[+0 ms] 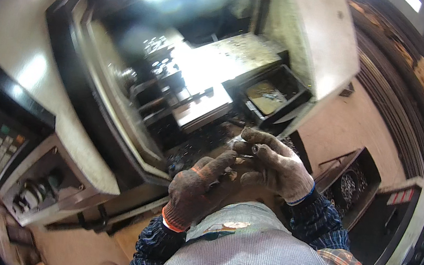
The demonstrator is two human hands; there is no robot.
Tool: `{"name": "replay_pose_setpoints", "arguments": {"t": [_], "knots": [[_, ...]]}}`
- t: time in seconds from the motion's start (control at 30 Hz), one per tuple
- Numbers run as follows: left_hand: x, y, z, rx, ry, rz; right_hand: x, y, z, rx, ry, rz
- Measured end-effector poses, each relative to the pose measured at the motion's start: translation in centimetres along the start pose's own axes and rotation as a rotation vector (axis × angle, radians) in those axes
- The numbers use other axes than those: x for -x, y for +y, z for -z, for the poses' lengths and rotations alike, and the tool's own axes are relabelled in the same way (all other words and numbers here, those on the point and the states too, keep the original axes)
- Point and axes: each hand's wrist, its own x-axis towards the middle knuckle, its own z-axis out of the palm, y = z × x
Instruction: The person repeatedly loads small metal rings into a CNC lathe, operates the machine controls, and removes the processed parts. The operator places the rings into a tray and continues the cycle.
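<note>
Your right hand (277, 166), in a grimy grey knit glove, pinches a small round dark-metal piece (255, 149), nearside of the black rectangular tray (281, 111). Left hand (196, 187), orange-cuffed dark glove, fingers curled close by; can't tell if it grips anything. Piece looks light, stiff, hardly fragile, maybe oily-slippery; hold it round the sides. Mind the long black door frame (86, 99) left of the tray; room seems widest nearside.
</note>
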Motion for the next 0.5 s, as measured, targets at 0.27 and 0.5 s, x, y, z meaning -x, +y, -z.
{"name": "replay_pose_setpoints", "arguments": {"t": [0.27, 0.5], "knots": [[0.6, -4.4, 1.3, -0.29, 0.281, 0.038, -7.3, 3.2, -0.2, -0.195, -0.011, -0.302], [-2.5, -8.4, 0.1, -0.53, 0.312, 0.029, -12.8, 1.2, 2.7, -0.278, 0.002, -0.44]]}}
